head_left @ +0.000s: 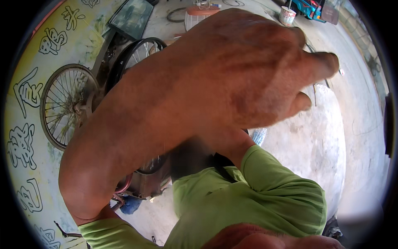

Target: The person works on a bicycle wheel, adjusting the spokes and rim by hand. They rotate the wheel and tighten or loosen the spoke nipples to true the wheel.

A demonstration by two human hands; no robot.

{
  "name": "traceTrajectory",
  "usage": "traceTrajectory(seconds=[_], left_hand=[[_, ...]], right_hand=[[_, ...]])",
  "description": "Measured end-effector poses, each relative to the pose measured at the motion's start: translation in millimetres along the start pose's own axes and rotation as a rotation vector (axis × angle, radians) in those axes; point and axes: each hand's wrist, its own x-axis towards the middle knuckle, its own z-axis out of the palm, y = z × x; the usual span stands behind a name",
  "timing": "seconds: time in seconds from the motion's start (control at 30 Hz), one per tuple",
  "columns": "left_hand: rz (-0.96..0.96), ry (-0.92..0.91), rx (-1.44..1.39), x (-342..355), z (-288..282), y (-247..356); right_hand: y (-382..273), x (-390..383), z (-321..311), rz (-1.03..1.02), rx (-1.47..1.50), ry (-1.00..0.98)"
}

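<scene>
My left hand [269, 70] is raised close in front of me, its back showing and its fingers pointing right. The fingers that show stand apart, and nothing is seen in them. The bare left forearm [137, 116] crosses most of the view from the lower left. My right arm [232, 143] bends inward from a green sleeve and passes behind the left one, which hides the right hand. Behind the left forearm, partly covered, are a black wheel rim with spokes [139, 52] and a rusty-looking spoked wheel [68, 106].
A painted wall [25, 137] with large characters runs along the left. A dark glass panel [130, 18] leans at the back beside an orange and white crate [201, 15]. A bucket [287, 15] and a blue tool case [309, 9] stand far right on the concrete floor [315, 137].
</scene>
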Motion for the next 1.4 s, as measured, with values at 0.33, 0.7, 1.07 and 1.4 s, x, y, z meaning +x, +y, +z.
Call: traceTrajectory(seconds=[0.33, 0.7, 1.07, 1.4], left_hand=[[-0.749, 0.201, 0.378, -206, 5, -64], [-0.861, 0.323, 0.157, -220, 10, -66], [-0.872, 0.345, 0.186, -217, 11, -66], [-0.86, 0.421, 0.176, -215, 12, -71]], right_hand=[[-15, 10, 28, 0.015, 0.076, 0.096], [-36, 8, 18, 0.088, -0.164, 0.042], [-20, 13, 13, 0.029, -0.048, 0.046], [-26, 6, 33, -0.021, -0.105, 0.241]])
